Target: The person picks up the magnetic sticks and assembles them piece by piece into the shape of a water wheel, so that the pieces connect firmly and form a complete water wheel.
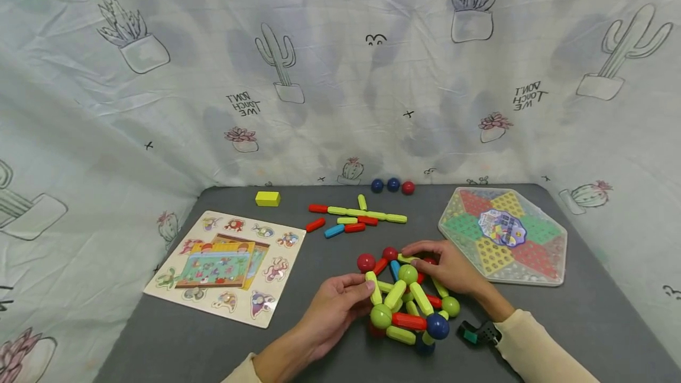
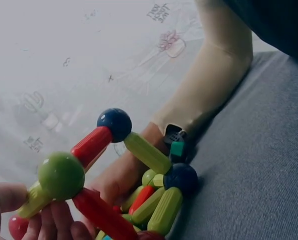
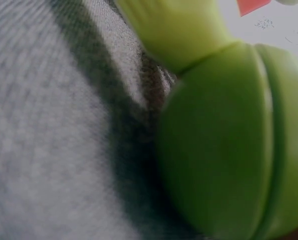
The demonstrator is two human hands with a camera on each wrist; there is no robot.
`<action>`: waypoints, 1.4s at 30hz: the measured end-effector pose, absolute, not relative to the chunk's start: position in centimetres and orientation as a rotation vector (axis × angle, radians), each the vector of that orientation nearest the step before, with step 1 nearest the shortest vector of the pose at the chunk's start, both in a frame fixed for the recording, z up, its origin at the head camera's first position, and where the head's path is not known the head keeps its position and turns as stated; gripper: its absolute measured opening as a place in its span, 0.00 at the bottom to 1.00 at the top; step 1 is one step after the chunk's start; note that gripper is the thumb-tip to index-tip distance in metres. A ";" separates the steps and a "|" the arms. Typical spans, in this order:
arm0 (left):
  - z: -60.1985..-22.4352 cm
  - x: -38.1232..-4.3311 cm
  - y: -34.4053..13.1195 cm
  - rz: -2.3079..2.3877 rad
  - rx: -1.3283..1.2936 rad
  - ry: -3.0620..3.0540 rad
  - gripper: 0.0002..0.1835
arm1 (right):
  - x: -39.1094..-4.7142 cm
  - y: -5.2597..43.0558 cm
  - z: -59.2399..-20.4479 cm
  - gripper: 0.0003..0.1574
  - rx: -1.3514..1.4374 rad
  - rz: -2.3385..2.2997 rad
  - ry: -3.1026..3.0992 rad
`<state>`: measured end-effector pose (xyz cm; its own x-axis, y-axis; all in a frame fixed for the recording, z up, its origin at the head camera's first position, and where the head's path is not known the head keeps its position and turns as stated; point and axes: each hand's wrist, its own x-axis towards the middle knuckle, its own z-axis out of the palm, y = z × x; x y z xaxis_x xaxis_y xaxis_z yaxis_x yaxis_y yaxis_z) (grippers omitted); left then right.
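Note:
A framework of magnetic rods and balls stands on the table in front of me, with yellow-green, red and blue rods joined by green, red and dark blue balls. My left hand point(image 1: 335, 309) pinches a yellow-green rod point(image 1: 373, 287) on its left side, between thumb and fingers, beside a green ball point(image 2: 61, 176). At the far right side, my right hand point(image 1: 447, 265) grips a short yellow-green rod point(image 1: 407, 259) next to a red ball point(image 1: 390, 253). One green ball point(image 3: 218, 145) fills much of the right wrist view, hiding that hand's fingers there.
Loose rods point(image 1: 367, 213) lie behind the framework, and several balls point(image 1: 393, 185) sit at the back edge. A picture puzzle board point(image 1: 239, 309) is on the left, a yellow block point(image 1: 268, 198) behind it. On the right lies a hexagonal game board point(image 1: 537, 273).

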<state>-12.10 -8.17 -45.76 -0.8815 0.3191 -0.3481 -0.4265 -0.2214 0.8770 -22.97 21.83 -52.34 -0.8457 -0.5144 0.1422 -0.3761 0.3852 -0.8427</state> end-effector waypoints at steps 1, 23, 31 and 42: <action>-45.8 -12.2 -8.1 2.145 -0.133 1.577 0.26 | -23.0 21.8 -52.3 0.14 -0.806 -1.460 2.493; -47.2 -13.3 -8.6 2.076 -0.109 1.956 0.18 | -22.4 21.8 -52.3 0.16 -0.821 -1.470 2.608; -49.4 -16.5 -10.1 1.629 0.431 2.612 0.16 | -18.6 22.5 -47.8 0.21 -1.105 -1.264 2.787; -50.5 -18.6 -11.0 1.330 0.743 2.663 0.09 | -13.4 21.6 -46.7 0.28 -1.169 -0.954 2.416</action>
